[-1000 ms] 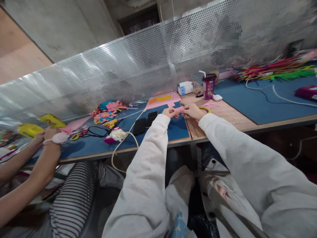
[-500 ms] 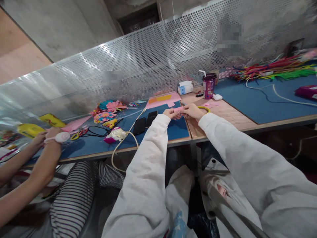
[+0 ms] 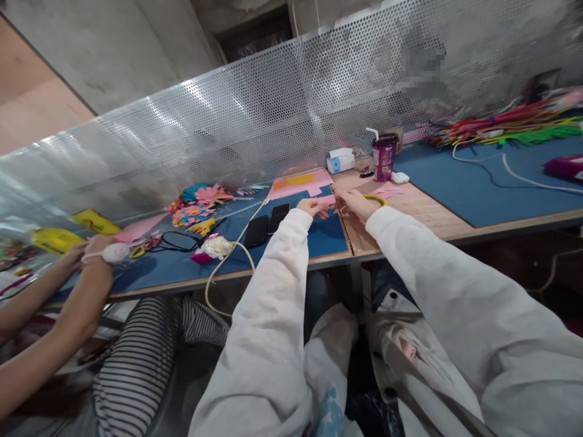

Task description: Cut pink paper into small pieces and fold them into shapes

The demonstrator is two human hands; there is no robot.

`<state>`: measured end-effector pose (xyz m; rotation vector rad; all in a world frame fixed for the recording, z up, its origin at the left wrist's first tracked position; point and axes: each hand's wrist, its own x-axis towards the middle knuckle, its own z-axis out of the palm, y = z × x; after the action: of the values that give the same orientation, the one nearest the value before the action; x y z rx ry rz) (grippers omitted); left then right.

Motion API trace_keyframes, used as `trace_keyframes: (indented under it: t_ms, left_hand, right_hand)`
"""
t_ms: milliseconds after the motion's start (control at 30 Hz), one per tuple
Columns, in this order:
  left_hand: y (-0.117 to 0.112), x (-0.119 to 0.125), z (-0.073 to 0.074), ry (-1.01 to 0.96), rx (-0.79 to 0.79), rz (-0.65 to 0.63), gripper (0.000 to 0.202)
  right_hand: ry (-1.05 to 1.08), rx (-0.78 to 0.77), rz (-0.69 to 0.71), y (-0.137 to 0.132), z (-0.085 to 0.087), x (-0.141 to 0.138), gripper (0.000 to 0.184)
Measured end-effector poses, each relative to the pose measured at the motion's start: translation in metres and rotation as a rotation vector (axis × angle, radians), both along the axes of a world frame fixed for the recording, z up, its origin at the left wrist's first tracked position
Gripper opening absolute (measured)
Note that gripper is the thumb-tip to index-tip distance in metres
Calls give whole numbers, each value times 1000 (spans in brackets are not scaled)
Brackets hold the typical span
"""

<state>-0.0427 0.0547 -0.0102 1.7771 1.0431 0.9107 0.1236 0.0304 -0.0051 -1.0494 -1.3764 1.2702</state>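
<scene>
My left hand point(image 3: 314, 208) is closed on a small pink paper piece point(image 3: 326, 200), which sticks out past its fingertips above the blue mat point(image 3: 334, 233). Just right of it, my right hand point(image 3: 357, 204) hovers over the bare wood strip, fingers stretched toward the paper and a small gap between the hands. Behind the right wrist shows a yellow loop point(image 3: 379, 199), partly covered by the hand; its kind is unclear. Pink paper scraps point(image 3: 390, 191) lie beyond it. A larger pink sheet with an orange piece point(image 3: 300, 183) rests behind my left hand.
Two black phones point(image 3: 268, 226) and a pale cable point(image 3: 223, 261) lie left. Paper flowers point(image 3: 200, 203) sit farther back. A purple cup point(image 3: 384, 159) and tissue pack point(image 3: 340, 161) stand near the perforated metal screen point(image 3: 255, 127). At far left, a co-worker's hands point(image 3: 91, 249) handle pink paper.
My right hand's fingers have come off the pink paper piece and opened slightly to the right. My left hand keeps hold of the piece, almost unmoved.
</scene>
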Motion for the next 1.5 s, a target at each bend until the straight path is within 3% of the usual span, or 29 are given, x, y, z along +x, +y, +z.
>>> trace_keyframes:
  t_ms: [233,433,733,900,1233,1500]
  left_hand:
    - [-4,2,4,15,-2,123,13]
    - [-5,1,2,7,51,70,20]
    - [-5,0,4,8,51,89,26]
    - [-2,-2,2,-35,64,91,27]
    - [-3,10,5,-27,-128,163,25]
    - [1,9,1,-15,-133,185,17]
  right_hand:
    - [65,0,48,9,-9,2,30]
    - [134,-10,91,11,-11,2,27]
    - [-25,156,33,-1,-2,1,23]
    - [-209,295,114,1,-8,2,11]
    - [-383,514,-108,10,-15,3,8]
    - [-335,514,-91,12,-15,2,10]
